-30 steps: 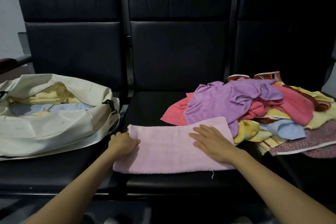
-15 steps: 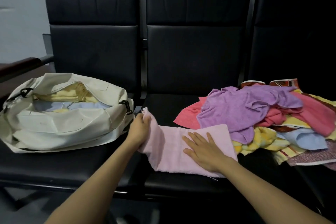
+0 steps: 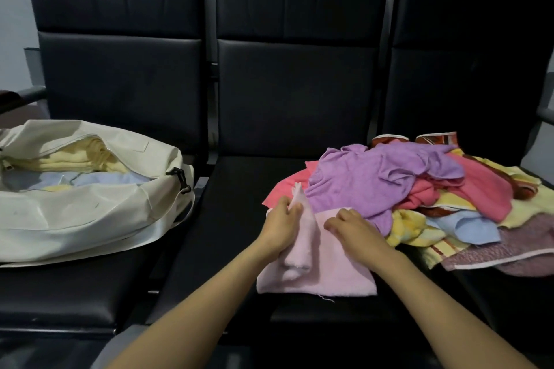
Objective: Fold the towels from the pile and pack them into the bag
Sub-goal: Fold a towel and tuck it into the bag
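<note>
A pale pink towel (image 3: 329,272) lies on the middle black seat, partly folded over itself. My left hand (image 3: 280,228) pinches its left end and holds that end lifted over the rest of the towel. My right hand (image 3: 352,226) rests on the towel's right part with fingers bent down onto the cloth. The pile of towels (image 3: 419,189), purple on top with coral, yellow, blue and mauve below, sits to the right. The cream bag (image 3: 75,213) stands open on the left seat with folded yellow and blue towels inside.
Three black padded seats (image 3: 227,219) in a row with tall backs. A metal armrest (image 3: 27,96) sticks out at far left, another at far right. The seat front edge runs just below the pink towel.
My left hand lifted the pink towel's left end and carried it rightward over the towel, close to my right hand. My right hand's fingers have curled from flat.
</note>
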{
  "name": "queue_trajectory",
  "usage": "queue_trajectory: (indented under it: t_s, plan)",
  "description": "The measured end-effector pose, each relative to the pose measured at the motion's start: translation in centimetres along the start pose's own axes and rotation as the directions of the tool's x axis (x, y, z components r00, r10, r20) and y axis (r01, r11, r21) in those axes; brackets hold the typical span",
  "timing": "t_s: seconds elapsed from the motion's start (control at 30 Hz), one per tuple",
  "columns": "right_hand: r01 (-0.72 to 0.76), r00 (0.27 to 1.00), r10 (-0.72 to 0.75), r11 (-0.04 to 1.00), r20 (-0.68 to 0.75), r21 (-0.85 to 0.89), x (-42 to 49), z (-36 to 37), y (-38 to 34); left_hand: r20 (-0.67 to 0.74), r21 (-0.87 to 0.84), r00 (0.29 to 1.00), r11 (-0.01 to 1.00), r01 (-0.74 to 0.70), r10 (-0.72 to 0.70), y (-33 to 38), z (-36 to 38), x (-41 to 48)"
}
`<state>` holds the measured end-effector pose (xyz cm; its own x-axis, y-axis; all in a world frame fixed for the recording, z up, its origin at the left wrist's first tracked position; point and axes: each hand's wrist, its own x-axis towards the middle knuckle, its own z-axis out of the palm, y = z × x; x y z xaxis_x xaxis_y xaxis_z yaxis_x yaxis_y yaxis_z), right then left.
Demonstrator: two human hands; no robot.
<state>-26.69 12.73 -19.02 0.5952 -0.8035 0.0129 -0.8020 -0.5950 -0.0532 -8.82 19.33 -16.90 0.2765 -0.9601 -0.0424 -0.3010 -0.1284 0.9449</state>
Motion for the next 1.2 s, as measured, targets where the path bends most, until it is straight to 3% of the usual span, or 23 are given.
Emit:
queue_trajectory:
  t_s: [0.13, 0.23, 0.3, 0.4, 0.5, 0.57, 0.6, 0.63, 0.67, 0.7, 0.77, 0.93, 1.1, 1.2]
  plan:
    - [-0.033, 0.999, 0.033, 0.996, 0.004, 0.087, -0.5, 0.0, 0.9, 0.167, -0.136, 0.985, 0.989, 0.054, -0.031, 0.5, 2.2, -0.5]
    - [-0.042, 0.999, 0.044, 0.976, -0.006, 0.215, -0.8, -0.1, 1.0, 0.387, -0.265, 0.92, 0.948, 0.175, -0.062, 1.1, 3.0, -1.5]
    - [-0.011, 0.999, 0.025, 0.959, -0.044, 0.284, -0.8, -0.2, 1.0, 0.387, -0.134, 0.919, 0.982, 0.135, -0.074, 0.6, 3.0, -1.4]
    - [-0.123, 0.983, 0.158, 0.949, -0.097, 0.292, -1.0, -0.8, 0.7, 0.227, 0.27, 0.973, 0.963, -0.026, -0.037, -0.1, 1.9, -1.1]
    - [-0.117, 0.973, 0.156, 0.968, -0.168, 0.222, -1.3, -1.3, 0.5, 0.092, 0.724, 0.995, 0.682, -0.098, 0.045, -0.7, 0.4, -1.3]
    - [-0.179, 0.982, 0.19, 0.951, -0.017, 0.251, -1.6, -1.8, 0.4, 0.04, 0.795, 0.998, 0.603, -0.059, 0.045, -1.1, -0.2, -1.5]
    - [-0.198, 0.971, 0.226, 0.938, -0.071, 0.285, -1.9, -1.7, 0.5, 0.015, 0.797, 1.0, 0.603, -0.023, 0.019, -1.4, -0.4, -1.6]
    - [-0.252, 0.96, 0.279, 0.877, -0.005, 0.409, -2.3, -2.2, 0.1, -0.008, 0.794, 1.0, 0.607, 0.014, -0.013, -1.6, -0.6, -1.6]
    - [-0.277, 0.931, 0.351, 0.862, -0.105, 0.424, -2.3, -2.4, 0.2, -0.025, 0.793, 0.999, 0.608, 0.044, -0.039, -1.8, -0.6, -1.7]
    - [-0.333, 0.913, 0.402, 0.835, -0.072, 0.437, -2.4, -2.0, 0.3, -0.037, 0.791, 0.997, 0.608, 0.07, -0.066, -1.9, -0.7, -1.8]
    - [-0.362, 0.921, 0.383, 0.771, 0.072, 0.525, -2.4, -1.6, 0.4, -0.052, 0.787, 0.992, 0.607, 0.113, -0.118, -2.1, -0.8, -1.7]
    - [-0.402, 0.901, 0.413, 0.689, 0.13, 0.603, -2.3, -1.8, 0.7, -0.023, 0.669, 0.969, 0.716, 0.199, -0.247, -1.8, -1.3, -1.5]
    - [-0.425, 0.905, 0.388, 0.801, 0.176, 0.421, -2.9, -1.6, 0.7, 0.063, 0.459, 0.951, 0.855, 0.242, -0.303, -2.0, -1.8, -1.2]
    - [-0.388, 0.922, 0.357, 0.864, 0.151, 0.32, -3.0, -1.7, 0.4, 0.117, 0.259, 0.962, 0.942, 0.211, -0.248, -1.9, -1.3, -1.2]
